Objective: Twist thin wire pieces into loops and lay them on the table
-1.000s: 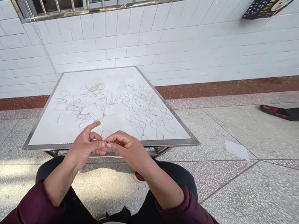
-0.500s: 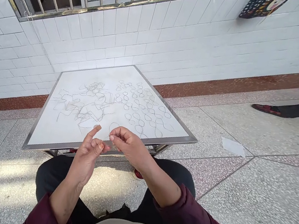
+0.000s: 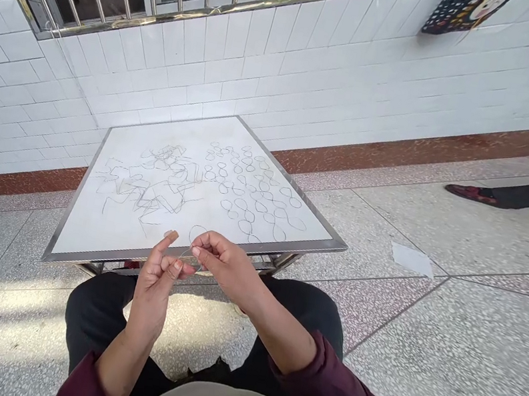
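The thin wire (image 3: pixel 197 234) is pinched between the thumb and forefinger of the right hand (image 3: pixel 225 266), just above the near rim of the bench (image 3: pixel 82 255), with a small loop standing up from the fingers (image 3: pixel 205 249). The lower end of the strand appears to be nipped by the thumb and a curled finger of the left hand (image 3: pixel 157 278), whose forefinger is held up and apart.

Half a second ago the hands were drawn slightly apart. They are now brought close again, so the shaping of this piece is judged to be under way.

On the bench, loose zigzag wire pieces (image 3: pixel 145 185) are spread to the left and looped pieces (image 3: pixel 254 196) to the right; no tray or box is seen there. A black dotted bag (image 3: pixel 459 7) is hung on the tiled wall (image 3: pixel 317 65), its contents hidden. A paper scrap (image 3: pixel 411 258) lies on the floor (image 3: pixel 449 337) to the right.
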